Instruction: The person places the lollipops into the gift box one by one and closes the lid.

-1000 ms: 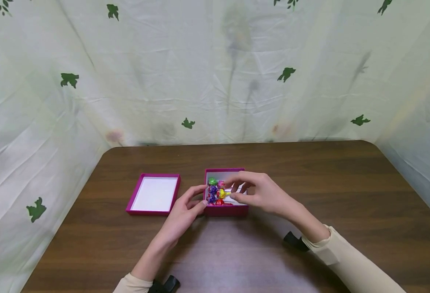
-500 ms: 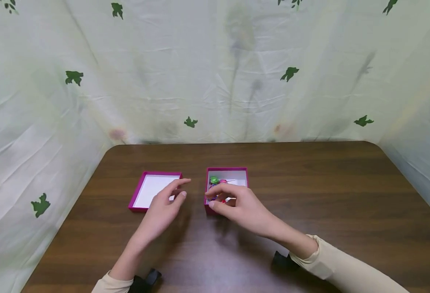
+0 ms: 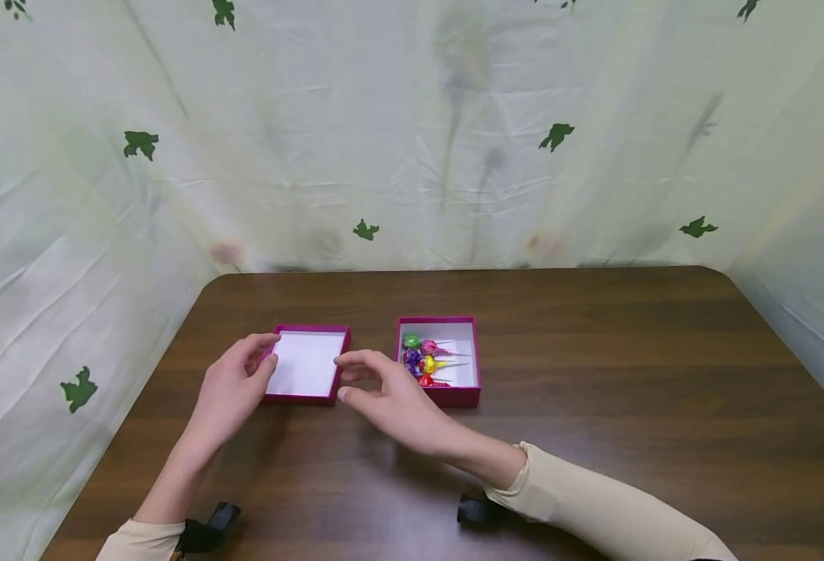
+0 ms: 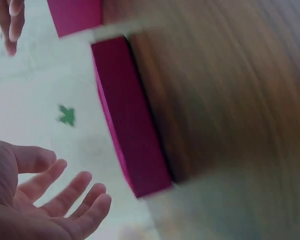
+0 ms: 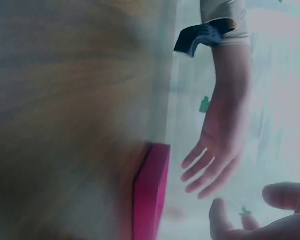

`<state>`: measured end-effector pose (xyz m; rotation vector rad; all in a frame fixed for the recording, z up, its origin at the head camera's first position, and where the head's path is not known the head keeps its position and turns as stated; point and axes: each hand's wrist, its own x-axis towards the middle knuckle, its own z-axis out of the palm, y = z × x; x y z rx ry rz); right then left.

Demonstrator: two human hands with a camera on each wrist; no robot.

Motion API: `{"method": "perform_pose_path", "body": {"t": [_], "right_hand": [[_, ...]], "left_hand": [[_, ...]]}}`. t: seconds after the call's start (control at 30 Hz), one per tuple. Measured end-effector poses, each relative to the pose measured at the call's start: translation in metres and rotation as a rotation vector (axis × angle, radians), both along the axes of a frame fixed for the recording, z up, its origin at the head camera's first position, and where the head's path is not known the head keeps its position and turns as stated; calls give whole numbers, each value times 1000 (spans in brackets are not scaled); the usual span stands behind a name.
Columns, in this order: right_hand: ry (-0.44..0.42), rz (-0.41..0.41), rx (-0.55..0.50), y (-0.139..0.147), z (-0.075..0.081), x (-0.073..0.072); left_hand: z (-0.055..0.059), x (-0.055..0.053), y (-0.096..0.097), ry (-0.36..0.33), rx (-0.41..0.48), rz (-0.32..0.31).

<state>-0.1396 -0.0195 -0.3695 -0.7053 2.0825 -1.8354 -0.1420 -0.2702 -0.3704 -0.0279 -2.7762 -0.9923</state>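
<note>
A magenta box lid [image 3: 305, 365] lies with its white inside facing up on the brown table. My left hand [image 3: 232, 386] is at the lid's left edge, thumb and fingers apart, over its near-left corner. On the other side, the fingertips of my right hand [image 3: 397, 405] come right up to the lid's right edge, thumb lower than the fingers. The left wrist view shows a gap between my left hand [image 4: 55, 200] and the lid's side wall [image 4: 132, 120]. Neither hand holds anything. Right of the lid stands the open magenta box [image 3: 457, 397], with several wrapped lollipops [image 3: 429, 364] in its left part.
The wooden table [image 3: 629, 389] stretches to both sides and in front. A pale curtain [image 3: 412, 140] with green leaf shapes hangs behind and beside it. Each wrist wears a dark strap with a camera [image 3: 482, 510].
My right hand has left the lollipops in the box and moved left to the lid. The left hand has let go of the box's side and swung left to the lid's far-left side.
</note>
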Motion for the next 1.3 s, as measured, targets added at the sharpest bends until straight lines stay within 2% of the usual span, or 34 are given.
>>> {"method": "perform_pose_path", "body": {"t": [0.1, 0.17, 0.37, 0.5, 0.63, 0.73, 0.83, 0.97, 1.03, 1.17, 1.3], "right_hand": [[-91, -34, -3, -11, -4, -1], [-156, -60, -10, -19, -9, -2], [-309, -132, -15, -41, -29, -9], [-359, -159, 6, -47, -40, -13], [-349, -157, 44, -49, -44, -17], [-328, -133, 78, -51, -44, -21], [-320, -111, 97, -53, -44, -23], [-310, -100, 101, -53, -44, -22], [-295, -97, 107, -51, -43, -21], [-251, -78, 110, -48, -40, -15], [-219, -75, 78, -46, -37, -11]], "left_hand": [[-7, -4, -18, -35, 39, 31], [-14, -8, -30, -94, 86, 28], [-38, -23, -64, -305, 295, -42], [-41, -29, -70, -388, 334, -90], [-38, -28, -63, -424, 270, -129], [-36, -26, -57, -428, 202, -129], [-32, -23, -54, -454, 173, -110], [-28, -21, -53, -524, 261, -65], [-26, -19, -53, -534, 303, -41], [-22, -13, -54, -499, 338, -22], [-16, -3, -58, -454, 387, -40]]}}
